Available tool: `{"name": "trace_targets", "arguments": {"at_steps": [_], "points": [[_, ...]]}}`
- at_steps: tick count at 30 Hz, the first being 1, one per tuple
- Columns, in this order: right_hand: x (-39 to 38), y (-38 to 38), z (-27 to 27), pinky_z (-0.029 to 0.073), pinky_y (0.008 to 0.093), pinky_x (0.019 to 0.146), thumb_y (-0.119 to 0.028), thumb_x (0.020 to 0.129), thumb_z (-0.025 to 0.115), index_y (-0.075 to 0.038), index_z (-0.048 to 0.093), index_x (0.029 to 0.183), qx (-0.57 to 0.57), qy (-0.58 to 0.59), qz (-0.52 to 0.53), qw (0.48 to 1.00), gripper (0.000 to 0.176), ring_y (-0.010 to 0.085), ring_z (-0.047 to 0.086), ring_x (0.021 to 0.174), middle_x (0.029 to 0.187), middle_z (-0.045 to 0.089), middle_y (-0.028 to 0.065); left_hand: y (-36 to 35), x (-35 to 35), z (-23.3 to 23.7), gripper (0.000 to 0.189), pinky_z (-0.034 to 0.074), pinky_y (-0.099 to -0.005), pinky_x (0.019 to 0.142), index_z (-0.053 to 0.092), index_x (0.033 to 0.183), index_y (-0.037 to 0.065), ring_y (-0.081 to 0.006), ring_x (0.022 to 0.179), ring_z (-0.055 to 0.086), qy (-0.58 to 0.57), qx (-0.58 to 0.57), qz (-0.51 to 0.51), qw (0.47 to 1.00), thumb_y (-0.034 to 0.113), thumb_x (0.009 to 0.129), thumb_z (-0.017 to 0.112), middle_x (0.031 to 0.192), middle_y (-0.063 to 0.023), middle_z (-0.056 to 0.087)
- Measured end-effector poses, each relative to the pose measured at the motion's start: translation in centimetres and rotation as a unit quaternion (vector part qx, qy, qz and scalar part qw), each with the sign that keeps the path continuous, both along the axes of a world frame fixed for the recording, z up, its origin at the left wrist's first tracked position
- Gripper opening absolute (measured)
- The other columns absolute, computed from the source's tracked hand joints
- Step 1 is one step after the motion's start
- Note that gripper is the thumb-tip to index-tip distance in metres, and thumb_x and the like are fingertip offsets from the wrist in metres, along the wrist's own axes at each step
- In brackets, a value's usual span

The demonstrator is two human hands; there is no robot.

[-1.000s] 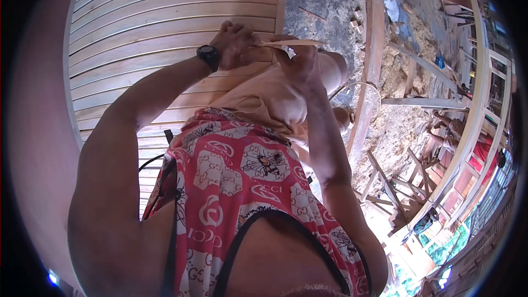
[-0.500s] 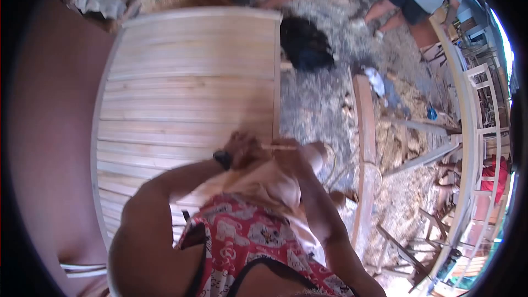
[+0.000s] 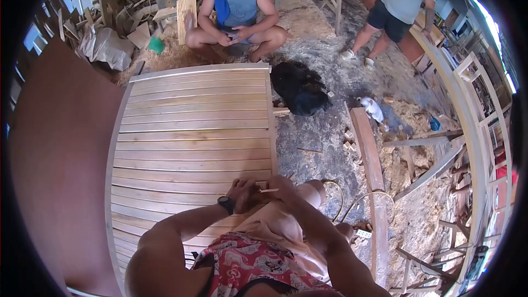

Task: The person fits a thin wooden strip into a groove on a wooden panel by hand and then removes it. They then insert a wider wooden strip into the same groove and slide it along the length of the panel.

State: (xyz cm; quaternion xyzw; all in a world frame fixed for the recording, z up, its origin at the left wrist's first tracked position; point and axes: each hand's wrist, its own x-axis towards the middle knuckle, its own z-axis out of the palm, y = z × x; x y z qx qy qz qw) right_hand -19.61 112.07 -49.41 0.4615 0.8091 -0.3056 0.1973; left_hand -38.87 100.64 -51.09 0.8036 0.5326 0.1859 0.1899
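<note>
A large slatted wooden panel [image 3: 192, 137] lies in front of me, framed by pale strips along its edges. My left hand [image 3: 242, 194], a dark watch on its wrist, is at the panel's near right part with its fingers curled in; what they hold, if anything, is hidden. Close beside it, my right hand [image 3: 280, 188] is closed at the panel's right edge. A thin pale stick [image 3: 269, 191] shows between the two hands and appears to be in the right one. Both hands are low over my bent leg.
A brown sheet [image 3: 66, 159] stands along the left. One person [image 3: 236, 11] squats beyond the panel; another [image 3: 404, 0] stands at back right. A black dog-like shape [image 3: 300, 88] lies beside the panel. A timber beam [image 3: 369, 154] and a hose [image 3: 342, 198] are on the right.
My view has tilted up, showing more of the squatting person and the far workshop. Both hands stay close together at the panel's right edge, the stick still between them.
</note>
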Motion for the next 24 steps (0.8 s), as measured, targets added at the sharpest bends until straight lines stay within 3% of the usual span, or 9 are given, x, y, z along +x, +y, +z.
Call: {"name": "trace_targets", "arguments": {"at_steps": [2, 4, 8, 11, 14, 17, 20, 22, 24], "points": [[-0.1, 0.1, -0.1, 0.06, 0.0487, 0.092, -0.027, 0.088, 0.07, -0.012, 0.082, 0.109, -0.001, -0.011, 0.013, 1.0, 0.028, 0.0359, 0.075, 0.106, 0.113, 0.078, 0.0171, 0.0, 0.2, 0.7, 0.048, 0.035, -0.0536, 0.108, 0.063, 0.128, 0.016, -0.0376, 0.125, 0.052, -0.014, -0.015, 0.0, 1.0, 0.042, 0.089, 0.074, 0.125, -0.0118, 0.057], [0.1, -0.1, -1.8, 0.06, 0.0461, 0.087, -0.037, 0.081, 0.079, -0.018, 0.083, 0.1, 0.048, 0.004, 0.037, 0.998, 0.028, 0.0329, 0.076, 0.101, 0.103, 0.079, 0.014, 0.0, 0.4, 1.0, 0.048, 0.035, -0.0534, 0.108, 0.063, 0.128, 0.016, -0.0385, 0.127, 0.052, 0.006, -0.015, 0.005, 1.0, 0.04, 0.088, 0.075, 0.129, -0.0115, 0.057], [0.3, -0.5, -3.9, 0.06, 0.0466, 0.089, -0.04, 0.081, 0.079, -0.018, 0.083, 0.102, 0.067, 0.014, 0.016, 0.998, 0.031, 0.0339, 0.076, 0.102, 0.104, 0.078, 0.0145, 0.4, 0.2, 1.3, 0.051, 0.035, -0.055, 0.11, 0.062, 0.132, 0.015, -0.0393, 0.131, 0.05, 0.009, -0.02, 0.004, 1.0, 0.035, 0.087, 0.075, 0.137, -0.014, 0.055], [0.3, -0.5, -3.8, 0.06, 0.0469, 0.09, -0.039, 0.081, 0.08, -0.017, 0.082, 0.104, 0.093, 0.051, -0.044, 0.993, 0.032, 0.0346, 0.076, 0.103, 0.105, 0.079, 0.014, 1.3, -0.1, -2.1, 0.054, 0.033, -0.0569, 0.112, 0.059, 0.137, 0.015, -0.0404, 0.135, 0.048, 0.002, 0.107, 0.058, 0.993, 0.03, 0.088, 0.073, 0.142, -0.017, 0.054], [0.3, -0.8, -3.6, 0.06, 0.0467, 0.091, -0.036, 0.08, 0.081, -0.017, 0.081, 0.107, 0.081, 0.041, -0.027, 0.995, 0.033, 0.0348, 0.075, 0.106, 0.107, 0.078, 0.0141, 1.0, -0.3, -1.4, 0.057, 0.032, -0.0581, 0.115, 0.057, 0.139, 0.012, -0.042, 0.138, 0.046, -0.008, 0.117, -0.013, 0.993, 0.025, 0.086, 0.072, 0.146, -0.0203, 0.052], [0.5, -1.2, -1.8, 0.059, 0.0469, 0.093, -0.032, 0.079, 0.082, -0.014, 0.08, 0.109, 0.059, 0.066, -0.066, 0.994, 0.034, 0.0347, 0.074, 0.108, 0.109, 0.078, 0.0162, 0.5, 0.8, 1.4, 0.06, 0.031, -0.0578, 0.118, 0.058, 0.139, 0.008, -0.0444, 0.14, 0.044, -0.06, 0.022, -0.053, 0.997, 0.022, 0.083, 0.072, 0.146, -0.0209, 0.052], [0.3, -1.2, 1.0, 0.059, 0.0478, 0.092, -0.032, 0.084, 0.078, -0.009, 0.078, 0.108, 0.031, 0.016, -0.044, 0.998, 0.034, 0.0357, 0.073, 0.109, 0.11, 0.076, 0.018, 1.2, -0.4, -1.6, 0.058, 0.028, -0.0632, 0.12, 0.058, 0.143, 0.005, -0.0473, 0.145, 0.039, 0.043, 0.046, 0.065, 0.996, 0.026, 0.089, 0.067, 0.152, -0.0224, 0.05], [1.6, -2.5, 1.9, 0.055, 0.0496, 0.096, -0.03, 0.093, 0.07, -0.006, 0.075, 0.108, 0.121, 0.106, 0.056, 0.985, 0.03, 0.037, 0.07, 0.111, 0.113, 0.073, 0.02, 2.1, -0.7, -7.8, 0.053, 0.026, -0.0686, 0.12, 0.058, 0.143, 0.004, -0.048, 0.149, 0.036, 0.06, 0.093, 0.158, 0.981, 0.03, 0.097, 0.06, 0.157, -0.024, 0.047], [1.8, -2.4, -2.1, 0.047, 0.0486, 0.104, -0.029, 0.098, 0.063, -0.006, 0.071, 0.112, 0.078, 0.161, -0.004, 0.984, 0.029, 0.038, 0.063, 0.114, 0.117, 0.069, 0.0216, 3.5, -0.5, -13.7, 0.05, 0.024, -0.072, 0.119, 0.058, 0.143, 0.004, -0.0475, 0.153, 0.03, 0.087, 0.183, 0.188, 0.961, 0.032, 0.103, 0.053, 0.162, -0.0249, 0.041]]}}
